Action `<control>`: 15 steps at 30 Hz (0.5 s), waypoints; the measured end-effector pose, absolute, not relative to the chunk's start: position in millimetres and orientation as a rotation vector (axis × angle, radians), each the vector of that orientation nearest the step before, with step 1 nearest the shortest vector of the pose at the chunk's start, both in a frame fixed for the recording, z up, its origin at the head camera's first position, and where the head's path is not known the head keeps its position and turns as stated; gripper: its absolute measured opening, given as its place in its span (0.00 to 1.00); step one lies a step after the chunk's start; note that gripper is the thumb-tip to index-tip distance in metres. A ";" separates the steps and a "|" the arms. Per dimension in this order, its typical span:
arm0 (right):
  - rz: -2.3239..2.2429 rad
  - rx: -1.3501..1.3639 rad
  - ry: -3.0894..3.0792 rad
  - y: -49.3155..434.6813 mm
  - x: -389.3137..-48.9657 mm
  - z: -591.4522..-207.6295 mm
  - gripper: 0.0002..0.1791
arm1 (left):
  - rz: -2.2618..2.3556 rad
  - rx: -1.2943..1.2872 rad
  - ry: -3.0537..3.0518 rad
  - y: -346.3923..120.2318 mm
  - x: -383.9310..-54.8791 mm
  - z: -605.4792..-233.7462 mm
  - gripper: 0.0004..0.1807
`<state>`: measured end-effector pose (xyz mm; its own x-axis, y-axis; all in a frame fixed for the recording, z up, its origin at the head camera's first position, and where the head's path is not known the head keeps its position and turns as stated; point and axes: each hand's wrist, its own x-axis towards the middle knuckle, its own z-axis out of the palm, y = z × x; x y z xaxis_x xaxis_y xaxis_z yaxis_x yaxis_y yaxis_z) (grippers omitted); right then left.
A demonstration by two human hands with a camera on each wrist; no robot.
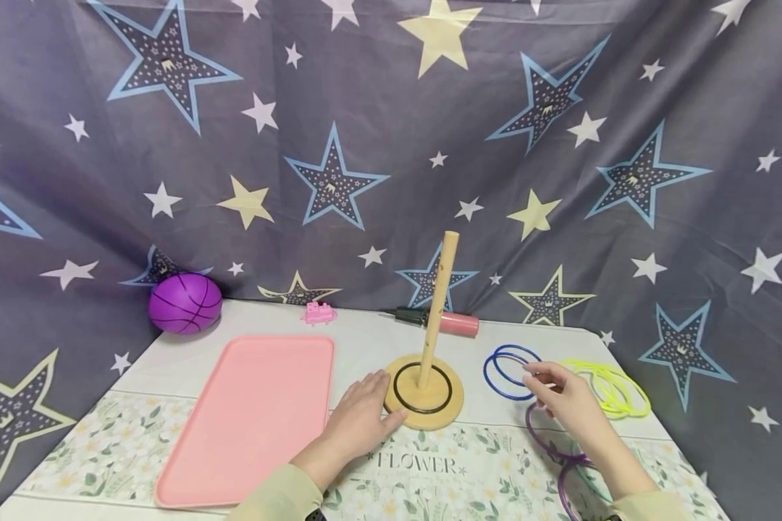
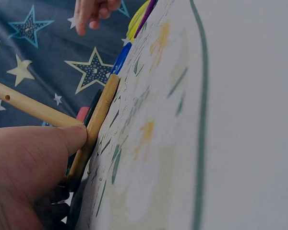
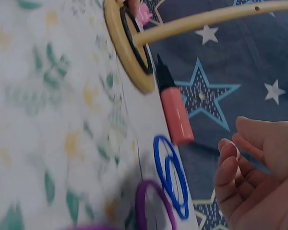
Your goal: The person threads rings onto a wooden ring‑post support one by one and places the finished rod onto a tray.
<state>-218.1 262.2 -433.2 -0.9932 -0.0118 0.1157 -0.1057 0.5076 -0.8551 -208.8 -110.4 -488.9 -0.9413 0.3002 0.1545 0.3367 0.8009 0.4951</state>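
A wooden peg [image 1: 438, 311] rises from a round wooden base [image 1: 425, 421], and a black ring [image 1: 450, 394] lies on the base around its foot. My left hand [image 1: 358, 420] rests against the base's left side, fingers extended. In the left wrist view its thumb [image 2: 76, 137] touches the base edge; the other fingers are mostly hidden. My right hand [image 1: 570, 398] hovers with loosely bent fingers and nothing visible in them. Close to its fingertips, two overlapping blue rings [image 1: 505, 396] lie on the table. Several purple rings [image 1: 539, 438] lie below that hand, partly covered by the forearm.
Yellow-green rings [image 1: 632, 405] are heaped at the right. A pink tray [image 1: 254, 412] lies on the left, with a purple ball [image 1: 185, 304] behind it. A pink toy piece [image 1: 319, 312] and a red-and-black pump [image 1: 459, 324] lie along the back by the star-patterned curtain [image 1: 365, 87].
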 end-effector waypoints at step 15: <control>1.404 0.081 -2.795 314.1 -191.4 -435.0 0.26 | -0.822 -0.507 -2.919 -110.2 -209.7 -486.1 0.45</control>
